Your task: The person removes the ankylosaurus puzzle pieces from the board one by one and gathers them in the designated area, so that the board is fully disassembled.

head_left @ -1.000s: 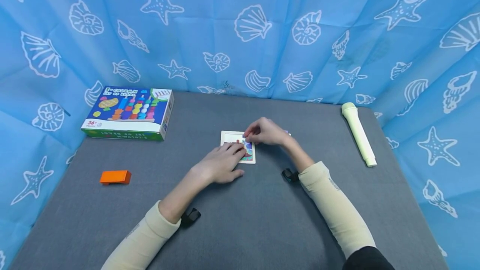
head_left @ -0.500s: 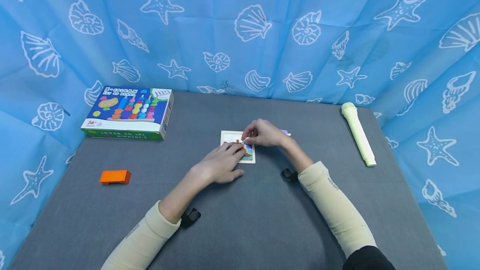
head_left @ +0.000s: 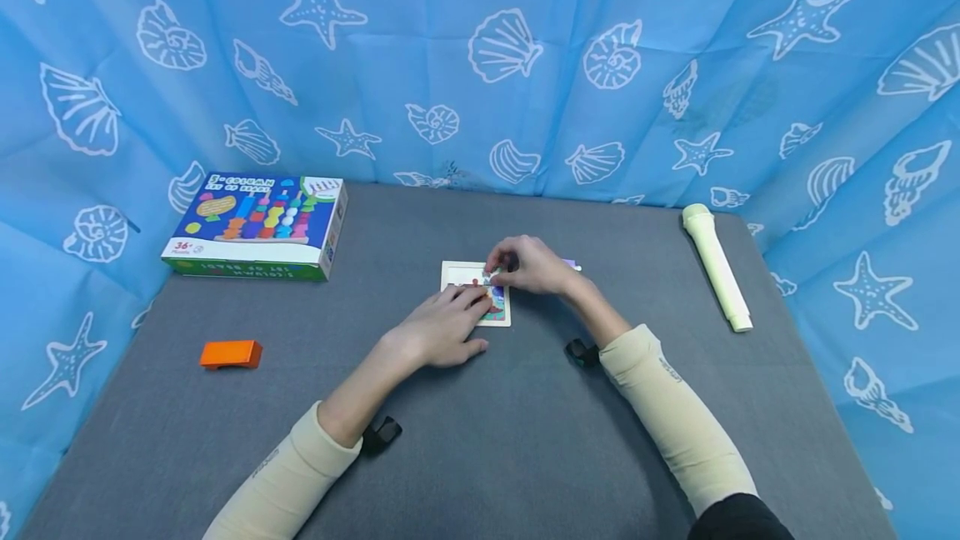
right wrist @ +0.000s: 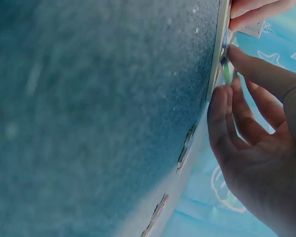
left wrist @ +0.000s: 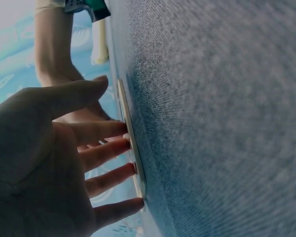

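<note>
A small flat puzzle board (head_left: 453, 268) with a pale frame and a colourful picture lies mid-table in the head view. My left hand (head_left: 438, 327) rests on its left and front part with fingers extended; the left wrist view shows those fingertips (left wrist: 133, 169) touching the board. At the board's right side my right hand (head_left: 531, 263) pinches a small puzzle piece (right wrist: 226, 70) between thumb and fingers, close against the board, its coloured face partly showing green. Whether the piece sits in the board I cannot tell. My fingers hide much of the picture.
A purple puzzle piece (head_left: 572, 263) lies just beyond my right wrist. Two flat pieces, one nearer (right wrist: 186, 148) and one farther (right wrist: 155, 216), show in the right wrist view. A bead-set box (head_left: 255, 227), an orange block (head_left: 231, 354) and a pale microphone-shaped stick (head_left: 717, 269) stand around.
My right hand shifts slightly at the board's right side, and the piece in its fingers turns a little. The left hand stays in place.
</note>
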### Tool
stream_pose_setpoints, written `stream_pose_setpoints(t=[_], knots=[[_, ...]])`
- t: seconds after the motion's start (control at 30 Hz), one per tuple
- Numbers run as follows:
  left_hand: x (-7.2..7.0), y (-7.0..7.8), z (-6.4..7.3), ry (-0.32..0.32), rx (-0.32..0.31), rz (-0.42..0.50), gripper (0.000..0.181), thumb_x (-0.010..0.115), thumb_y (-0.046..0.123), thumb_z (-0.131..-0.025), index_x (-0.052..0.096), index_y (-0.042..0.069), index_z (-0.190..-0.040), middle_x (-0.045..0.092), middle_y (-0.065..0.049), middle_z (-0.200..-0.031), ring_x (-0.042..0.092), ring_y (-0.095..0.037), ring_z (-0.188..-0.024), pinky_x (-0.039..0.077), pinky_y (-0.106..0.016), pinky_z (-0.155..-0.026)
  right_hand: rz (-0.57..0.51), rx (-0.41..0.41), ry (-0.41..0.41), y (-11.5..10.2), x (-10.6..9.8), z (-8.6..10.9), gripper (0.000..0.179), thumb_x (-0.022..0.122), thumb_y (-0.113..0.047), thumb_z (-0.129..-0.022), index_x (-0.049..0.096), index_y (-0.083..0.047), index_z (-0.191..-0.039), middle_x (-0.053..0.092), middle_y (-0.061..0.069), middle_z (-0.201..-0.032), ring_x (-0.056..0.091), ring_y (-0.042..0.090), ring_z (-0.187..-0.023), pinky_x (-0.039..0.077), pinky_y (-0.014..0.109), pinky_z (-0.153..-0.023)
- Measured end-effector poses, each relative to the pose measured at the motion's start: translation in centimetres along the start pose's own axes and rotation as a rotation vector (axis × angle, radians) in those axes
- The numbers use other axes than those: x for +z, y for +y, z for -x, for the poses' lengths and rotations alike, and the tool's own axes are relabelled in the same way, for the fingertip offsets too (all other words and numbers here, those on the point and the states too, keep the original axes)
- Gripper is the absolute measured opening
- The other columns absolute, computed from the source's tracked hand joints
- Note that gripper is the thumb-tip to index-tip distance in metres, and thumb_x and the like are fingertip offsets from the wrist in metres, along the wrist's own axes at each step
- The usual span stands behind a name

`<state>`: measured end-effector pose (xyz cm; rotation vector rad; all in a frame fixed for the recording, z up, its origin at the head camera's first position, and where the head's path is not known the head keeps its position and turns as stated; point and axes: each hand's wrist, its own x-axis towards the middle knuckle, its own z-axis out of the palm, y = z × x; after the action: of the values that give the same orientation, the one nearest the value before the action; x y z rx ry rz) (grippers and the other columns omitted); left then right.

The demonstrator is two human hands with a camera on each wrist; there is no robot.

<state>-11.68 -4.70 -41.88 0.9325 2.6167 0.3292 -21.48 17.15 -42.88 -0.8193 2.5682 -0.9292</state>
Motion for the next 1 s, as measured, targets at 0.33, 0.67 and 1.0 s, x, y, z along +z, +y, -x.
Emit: stream_pose_setpoints(t=[0.33,0.67,1.0], knots=[[-0.1,0.2,0.1,-0.008,-0.011,-0.003,0.07,0.063,0.044,-0.11,0.041,0.011,-0.168,0.036,-0.009,-0.177,0.029,-0.032,-0.167,0.03,-0.056,-0.135,-0.116,0.001,-0.005,0.8,-0.7,0.5,0.017,0.08,-0.005,-0.097,0.08,-0.007,-0.114,0.08,0.011,-0.11,0.076,0.021,-0.098,0.064,0.036,-0.09],[-0.1,0.1,0.1,-0.019,-0.016,0.005,0.071,0.062,0.046,-0.11,0.04,0.013,-0.169,0.035,-0.009,-0.178,0.029,-0.033,-0.166,0.034,-0.057,-0.133,-0.263,-0.024,-0.023,1.8,-1.5,1.6,0.024,0.075,-0.003,-0.1,0.077,0.0,-0.124,0.078,0.021,-0.12,0.077,0.029,-0.1,0.064,0.032,-0.081],[-0.1,0.1,0.1,-0.013,-0.016,0.018,0.071,0.062,0.044,-0.11,0.038,0.012,-0.169,0.032,-0.009,-0.179,0.028,-0.033,-0.167,0.032,-0.057,-0.134,-0.302,0.067,-0.013,3.7,-4.3,4.5,0.027,0.073,-0.003,-0.101,0.075,0.003,-0.127,0.076,0.025,-0.125,0.079,0.021,-0.103,0.065,0.027,-0.085]])
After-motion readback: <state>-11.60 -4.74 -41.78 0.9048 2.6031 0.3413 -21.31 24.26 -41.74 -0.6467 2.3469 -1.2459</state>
